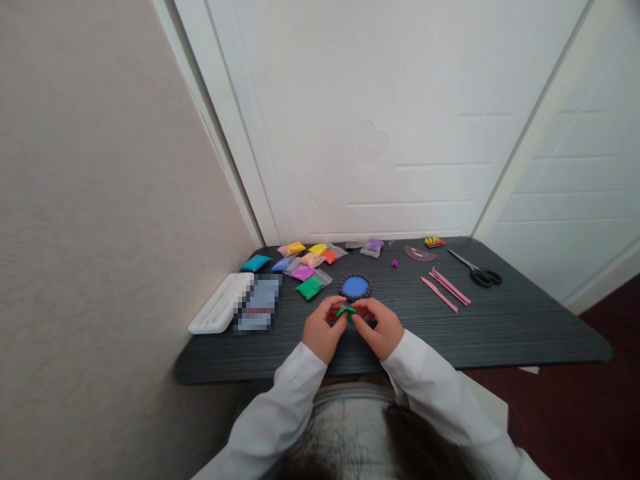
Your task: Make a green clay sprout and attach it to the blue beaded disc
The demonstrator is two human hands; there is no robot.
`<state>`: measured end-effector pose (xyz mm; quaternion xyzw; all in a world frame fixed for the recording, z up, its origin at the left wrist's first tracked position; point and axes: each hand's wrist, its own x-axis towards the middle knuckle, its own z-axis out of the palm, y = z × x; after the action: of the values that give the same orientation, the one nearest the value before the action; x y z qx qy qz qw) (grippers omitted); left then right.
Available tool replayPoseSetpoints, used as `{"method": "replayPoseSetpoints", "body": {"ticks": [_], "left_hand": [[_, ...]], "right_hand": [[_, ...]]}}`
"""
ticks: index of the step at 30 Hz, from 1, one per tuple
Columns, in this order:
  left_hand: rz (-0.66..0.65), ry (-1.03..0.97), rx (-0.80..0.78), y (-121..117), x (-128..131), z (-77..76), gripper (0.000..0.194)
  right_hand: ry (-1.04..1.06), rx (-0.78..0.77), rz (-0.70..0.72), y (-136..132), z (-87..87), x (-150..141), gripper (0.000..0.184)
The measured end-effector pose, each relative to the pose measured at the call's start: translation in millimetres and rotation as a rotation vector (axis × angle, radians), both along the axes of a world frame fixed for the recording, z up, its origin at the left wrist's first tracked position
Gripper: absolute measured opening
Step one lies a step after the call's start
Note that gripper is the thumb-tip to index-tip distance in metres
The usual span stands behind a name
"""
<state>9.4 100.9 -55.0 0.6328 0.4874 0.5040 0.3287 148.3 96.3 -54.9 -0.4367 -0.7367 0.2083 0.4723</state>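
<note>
Between the fingertips of both hands is a small curved piece of green modelling clay (346, 311). My left hand (324, 328) pinches its left side, and my right hand (381, 328) pinches its right side. Fingers cover part of the clay, so its full shape is hidden. Just beyond the hands lies a round blue disc (356, 287) ringed with dark brown beads or balls. A bag of green clay (311, 287) rests to the left of the disc. Both hands are close to the table's front edge.
Several bags of coloured clay, including a teal one (257, 263), lie at the back left. A white tray (220, 303) and a blurred flat item (259, 303) are left. Pink modelling tools (447, 288), scissors (477, 272) and a translucent half-round piece (420, 254) lie right on the dark table (525, 333).
</note>
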Motion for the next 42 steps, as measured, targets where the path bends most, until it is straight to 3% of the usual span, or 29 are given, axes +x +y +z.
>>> {"method": "replayPoseSetpoints", "body": {"ticks": [42], "left_hand": [[0.001, 0.003, -0.003, -0.3, 0.6, 0.3, 0.025]], "right_hand": [[0.008, -0.005, -0.001, -0.4, 1.2, 0.1, 0.020]]}}
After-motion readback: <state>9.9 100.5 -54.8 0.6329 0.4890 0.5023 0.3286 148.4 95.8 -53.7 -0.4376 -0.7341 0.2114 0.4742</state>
